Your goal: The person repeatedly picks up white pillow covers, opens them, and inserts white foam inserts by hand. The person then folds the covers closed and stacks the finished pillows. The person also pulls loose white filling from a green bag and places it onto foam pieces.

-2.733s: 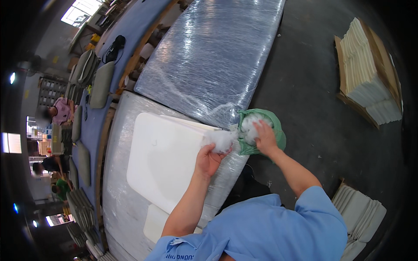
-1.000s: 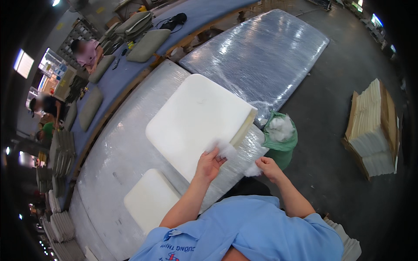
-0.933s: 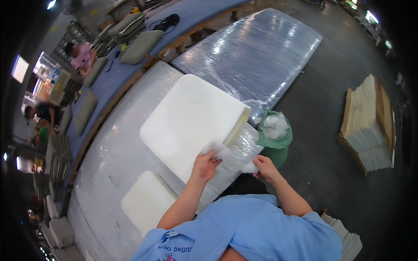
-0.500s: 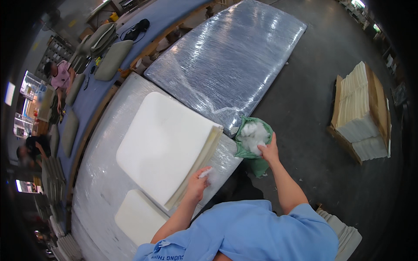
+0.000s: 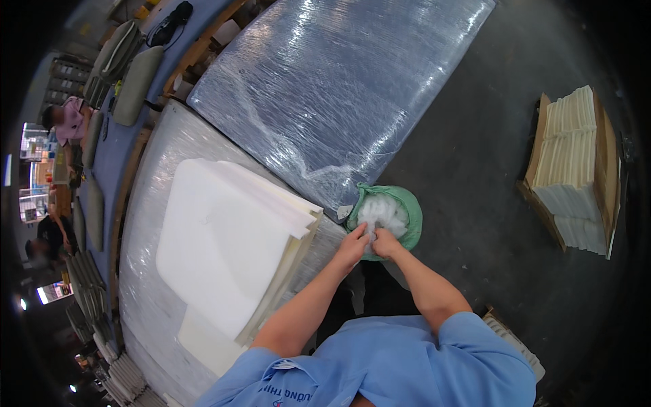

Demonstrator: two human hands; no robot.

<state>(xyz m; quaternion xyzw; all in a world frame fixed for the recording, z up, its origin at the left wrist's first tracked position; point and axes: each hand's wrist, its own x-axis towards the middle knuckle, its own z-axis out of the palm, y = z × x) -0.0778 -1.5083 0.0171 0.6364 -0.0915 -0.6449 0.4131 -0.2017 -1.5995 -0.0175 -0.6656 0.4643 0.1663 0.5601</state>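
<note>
A green bag (image 5: pixel 411 211), its mouth wide, stands in front of me beside the plastic-wrapped surface. White fluffy fibre stuffing (image 5: pixel 383 209) fills its top. At the near rim, my left hand (image 5: pixel 353 247) pinches a tuft of the stuffing. Close against it, my right hand (image 5: pixel 386 244) is closed on stuffing too, its fingertips partly hidden. To the left of my hands, a stack of white foam sheets (image 5: pixel 224 237) with rounded corners lies on the wrapped surface, its layers slightly fanned at the right edge.
Beyond the bag is a large plastic-wrapped blue slab (image 5: pixel 325 88). A carton of stacked white sheets (image 5: pixel 569 169) stands on the grey floor at right. At far left, a long blue table (image 5: pixel 122 149) carries grey-green cushions (image 5: pixel 137 86), with two people beside it.
My left hand has moved right, from beside the foam stack to the bag. My right hand has shifted left from the bag's right rim to its near side. The top foam sheets sit differently.
</note>
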